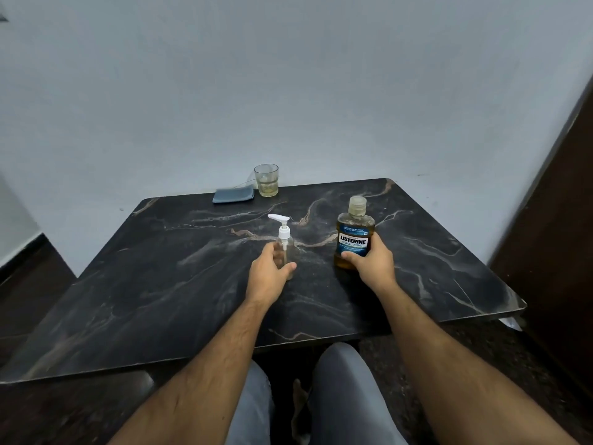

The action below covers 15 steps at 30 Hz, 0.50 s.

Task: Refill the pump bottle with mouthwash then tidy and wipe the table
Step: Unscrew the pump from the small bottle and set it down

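Clear plastic pump bottle (286, 248), small, white pump head with spout pointing left, upright near table centre. Looks empty or close to it; hard to tell through the fingers. Left hand (269, 272) wrapped around its lower body, thumb on the near right side, grasping it on the table.

Amber mouthwash bottle (354, 232) just right of the pump bottle, apart from it, upright, blue label reading LISTERINE COOL MINT, translucent cap on. Liquid level high, up near the shoulder. Right hand (372, 260) gripping its lower right side, thumb across the front below the label, bottle base on the table.

Black marble-look table (160, 284) with pale veins, set against a pale wall (288, 75).

Far edge, by the wall: drinking glass (266, 180) with a little yellowish liquid at the bottom, upright. Folded blue-grey cloth (233, 194) flat just left of the glass, touching or nearly so, cannot tell which. Both well apart from the hands. Nothing between the two bottles, nothing between bottles and glass.

Grey trousers (346, 396) visible under the near edge.

Count: 2 bottles, 1 glass, 1 cloth, 2 hands, both occupied.
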{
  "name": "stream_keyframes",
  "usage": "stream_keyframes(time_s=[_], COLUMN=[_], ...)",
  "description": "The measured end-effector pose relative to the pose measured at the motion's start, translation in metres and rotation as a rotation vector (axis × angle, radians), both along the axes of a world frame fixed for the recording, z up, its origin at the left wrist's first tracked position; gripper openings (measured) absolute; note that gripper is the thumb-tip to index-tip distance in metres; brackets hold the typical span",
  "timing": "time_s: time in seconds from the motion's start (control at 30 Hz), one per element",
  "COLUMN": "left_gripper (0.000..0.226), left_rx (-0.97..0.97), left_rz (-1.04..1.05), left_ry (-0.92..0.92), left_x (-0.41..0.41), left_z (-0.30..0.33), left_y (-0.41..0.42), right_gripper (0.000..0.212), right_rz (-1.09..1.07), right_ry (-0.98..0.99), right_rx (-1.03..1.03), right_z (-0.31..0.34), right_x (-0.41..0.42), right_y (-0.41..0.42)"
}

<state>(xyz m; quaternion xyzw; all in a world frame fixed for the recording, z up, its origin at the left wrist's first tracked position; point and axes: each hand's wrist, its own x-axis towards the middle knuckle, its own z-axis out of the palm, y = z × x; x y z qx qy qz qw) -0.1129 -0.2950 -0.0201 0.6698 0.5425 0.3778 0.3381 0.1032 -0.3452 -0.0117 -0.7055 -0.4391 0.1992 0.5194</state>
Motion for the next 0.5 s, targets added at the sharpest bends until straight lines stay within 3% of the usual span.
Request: stream_keyframes(time_s=[0.33,0.5], left_gripper=[0.046,0.053], left_rx=[0.026,0.034], left_rz=[-0.001,-0.047], left_ry=[0.011,0.003], left_x=[-0.001,-0.007], left_z=[-0.011,-0.016], left_y=[-0.002,0.001], right_gripper=[0.055,0.071], right_rz=[-0.043,-0.318], right_ry=[-0.025,-0.18], right_rx=[-0.063,0.128], right_z=[-0.01,-0.021], right_x=[0.001,-0.028], right_y=[-0.003,-0.021])
